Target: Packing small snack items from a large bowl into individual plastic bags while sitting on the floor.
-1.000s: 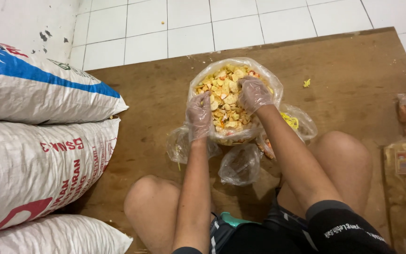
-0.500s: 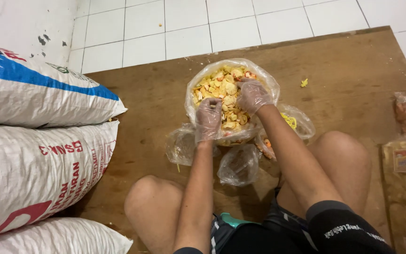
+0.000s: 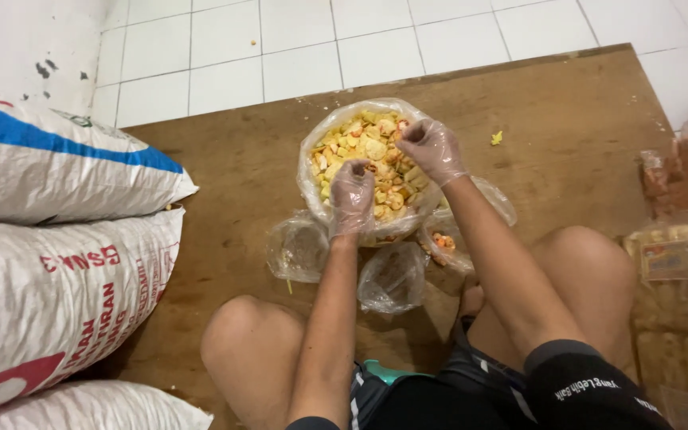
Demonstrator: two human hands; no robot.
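Both gloved hands work inside an open bag of mixed crackers.

The left hand curls into the yellow cracker pieces; the right hand is clenched at the rim of the clear plastic bag, which sits on a brown wooden board between small empty bags and stacked white sacks.

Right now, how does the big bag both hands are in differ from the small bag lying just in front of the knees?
The big clear bag stands open and is filled with yellow and orange cracker pieces; the small clear bag lies crumpled and looks nearly empty. The big one is much wider. The gloved left hand and right hand are in the big one; neither touches the small one. Both are transparent plastic, resting on the brown board.
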